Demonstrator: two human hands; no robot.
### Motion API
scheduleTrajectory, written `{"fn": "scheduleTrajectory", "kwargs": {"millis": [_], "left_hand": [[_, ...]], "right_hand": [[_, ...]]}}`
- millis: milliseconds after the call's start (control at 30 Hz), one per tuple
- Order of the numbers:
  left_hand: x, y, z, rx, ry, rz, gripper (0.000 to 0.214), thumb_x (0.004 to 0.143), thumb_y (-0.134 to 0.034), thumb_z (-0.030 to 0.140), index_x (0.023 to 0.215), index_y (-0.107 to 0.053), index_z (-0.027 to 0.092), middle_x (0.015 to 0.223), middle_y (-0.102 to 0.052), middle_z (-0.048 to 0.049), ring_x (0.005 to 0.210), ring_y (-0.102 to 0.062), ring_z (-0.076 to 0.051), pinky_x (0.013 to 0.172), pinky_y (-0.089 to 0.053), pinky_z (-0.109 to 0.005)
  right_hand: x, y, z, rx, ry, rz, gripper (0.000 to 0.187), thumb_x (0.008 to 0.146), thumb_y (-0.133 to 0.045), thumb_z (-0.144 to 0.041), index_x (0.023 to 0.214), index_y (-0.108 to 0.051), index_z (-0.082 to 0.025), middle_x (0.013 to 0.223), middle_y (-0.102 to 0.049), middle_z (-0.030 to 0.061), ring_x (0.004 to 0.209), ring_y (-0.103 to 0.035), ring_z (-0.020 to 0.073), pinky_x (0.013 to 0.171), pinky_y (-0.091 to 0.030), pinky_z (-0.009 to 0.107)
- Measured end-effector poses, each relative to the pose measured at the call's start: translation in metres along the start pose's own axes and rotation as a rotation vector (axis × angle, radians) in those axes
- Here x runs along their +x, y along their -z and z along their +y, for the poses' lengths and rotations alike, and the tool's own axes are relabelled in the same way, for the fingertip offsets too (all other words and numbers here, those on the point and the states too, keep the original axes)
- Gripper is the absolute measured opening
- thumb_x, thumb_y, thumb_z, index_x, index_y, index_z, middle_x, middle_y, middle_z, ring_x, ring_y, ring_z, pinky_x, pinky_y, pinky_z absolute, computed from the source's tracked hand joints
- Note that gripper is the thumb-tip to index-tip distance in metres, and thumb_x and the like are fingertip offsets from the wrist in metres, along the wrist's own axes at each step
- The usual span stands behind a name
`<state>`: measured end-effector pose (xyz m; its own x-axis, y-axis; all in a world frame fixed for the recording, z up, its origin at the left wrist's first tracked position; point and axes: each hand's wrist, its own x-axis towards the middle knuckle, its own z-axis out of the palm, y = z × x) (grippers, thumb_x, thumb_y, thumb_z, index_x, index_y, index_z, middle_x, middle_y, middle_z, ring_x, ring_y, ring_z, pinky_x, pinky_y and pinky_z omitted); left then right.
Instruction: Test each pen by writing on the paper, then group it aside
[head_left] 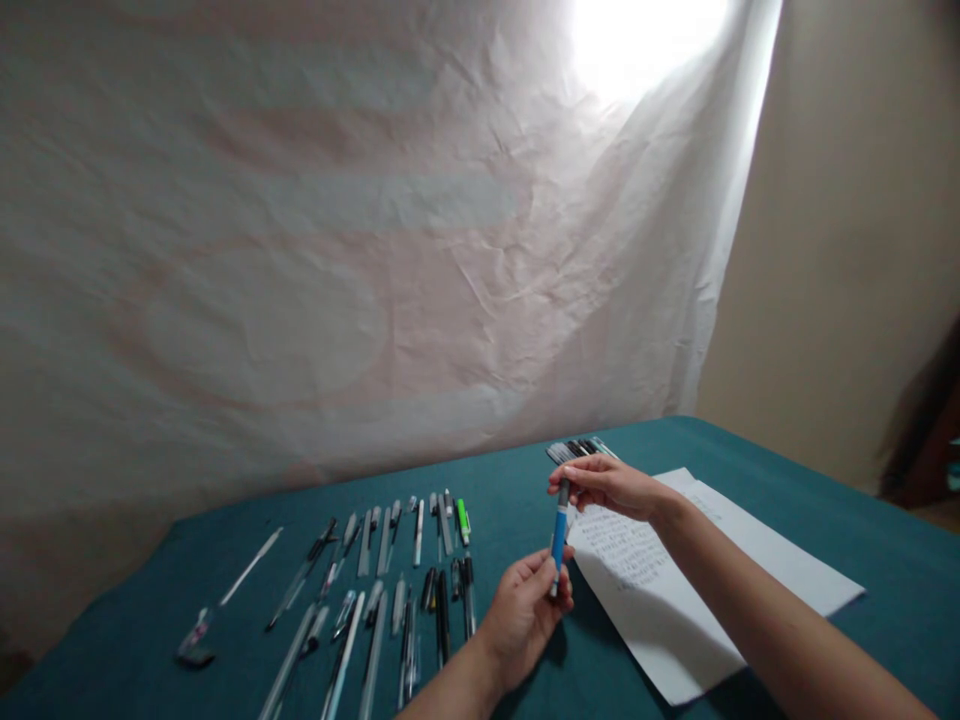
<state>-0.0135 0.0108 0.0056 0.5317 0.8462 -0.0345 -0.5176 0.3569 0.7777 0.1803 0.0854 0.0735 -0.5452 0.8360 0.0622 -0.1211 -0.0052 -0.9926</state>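
Teal tablecloth (506, 520), blue pen (559, 536) steep above, grey end (564, 492) topmost.

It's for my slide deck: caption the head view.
Left hand and right hand hold a blue pen over a teal table, near rows of other pens.

There are two hands (527, 608), over a dozen pens (559, 537) and at least two paper sheets (637, 610).

Teal-clothed tbl (510, 500), misc. pens (418, 535), handwritten pgs (630, 560)
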Motion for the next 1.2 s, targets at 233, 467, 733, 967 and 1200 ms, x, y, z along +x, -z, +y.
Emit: {"fn": "scheduleTrajectory", "kwargs": {"millis": [233,467,733,967,1200], "left_hand": [[0.002,0.004,-0.003,0.149,-0.114,0.135,0.031,0.075,-0.063,0.032,0.098,-0.064,0.01,0.074,-0.056,-0.0036,0.066,-0.048,-0.009,0.066,-0.037,-0.02],[0.001,0.004,-0.005,0.529,-0.246,0.258,0.035,0.073,-0.062,0.037,0.099,-0.064,0.013,0.086,-0.065,-0.0065,0.079,-0.055,-0.016,0.075,-0.04,-0.025],[-0.003,-0.004,-0.005,0.613,-0.298,0.288,0.037,0.074,-0.059,0.037,0.1,-0.064,0.012,0.095,-0.066,-0.0096,0.09,-0.057,-0.022,0.081,-0.041,-0.029],[-0.001,-0.005,-0.001,0.566,-0.249,0.288,0.041,0.072,-0.061,0.041,0.102,-0.064,0.014,0.092,-0.066,-0.0079,0.082,-0.057,-0.019,0.076,-0.043,-0.027],[-0.004,-0.007,-0.001,0.553,-0.254,0.289,0.037,0.072,-0.061,0.04,0.098,-0.065,0.013,0.087,-0.066,-0.0069,0.079,-0.056,-0.017,0.074,-0.043,-0.026]], "right_hand": [[0.005,0.0,0.005,-0.099,-0.004,0.106,0.032,0.075,-0.061,-0.04,0.09,-0.068,-0.012,0.091,-0.065,0.0097,0.064,-0.053,0.0082,0.054,-0.042,0.019],[0.007,-0.007,0.001,-0.258,-0.061,0.226,0.041,0.069,-0.062,-0.049,0.082,-0.071,-0.011,0.081,-0.067,0.0099,0.06,-0.051,0.0096,0.05,-0.04,0.019],[0.007,-0.02,-0.009,-0.529,-0.058,0.416,0.04,0.061,-0.068,-0.051,0.058,-0.065,-0.011,0.051,-0.058,0.0028,0.047,-0.048,0.0095,0.041,-0.036,0.02],[-0.003,-0.02,-0.018,-0.31,-0.038,0.145,0.044,0.073,-0.057,-0.052,0.088,-0.066,-0.012,0.092,-0.066,0.0107,0.076,-0.059,0.015,0.061,-0.047,0.024],[0.005,-0.016,-0.004,-0.264,-0.014,0.155,0.04,0.07,-0.062,-0.048,0.079,-0.066,-0.009,0.078,-0.067,0.0079,0.067,-0.058,0.0117,0.063,-0.044,0.023]]}}
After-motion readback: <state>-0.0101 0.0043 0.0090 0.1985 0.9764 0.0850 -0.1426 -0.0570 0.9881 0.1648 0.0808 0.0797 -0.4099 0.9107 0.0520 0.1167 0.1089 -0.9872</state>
